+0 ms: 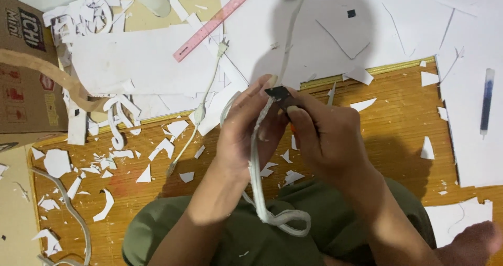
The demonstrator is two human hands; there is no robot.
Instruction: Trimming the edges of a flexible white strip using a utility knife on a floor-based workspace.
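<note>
1. Two bare hands meet at the centre of the frame, above the person's olive-green lap. The left hand [242,127] is curled around a flat, white, flexible strip [257,177]. The right hand [320,137] pinches a small black square piece [277,92] at the strip's upper end.

2. Left grip: closed on the strip, thumb and fingers wrapped round it. Right grip: narrow, with thumb and forefinger pressed on the black piece. A hint of orange shows under the right hand, but I cannot tell what it is.

3. The strip runs down from the hands and folds into a loop [287,221] near the bottom centre, resting on the lap.

4. Judging from this, the step in hand is fixing or trimming the black piece at the strip's tip. It looks like fine work done close to the fingertips.

5. The next move seems to call for a steady left hold, so the strip's end does not twist, and small, careful pressure from the right fingertips.

6. Around them, white paper scraps [112,164] litter the woven golden-brown floor mat [398,135]. A pink plastic ruler [214,22] lies upper centre, a blue-filled pen [487,101] far right, and a brown cardboard box [23,67] far left. A thin white cable [201,106] lies just left of the hands, and large white paper sheets [146,56] cover the top of the frame.
</note>
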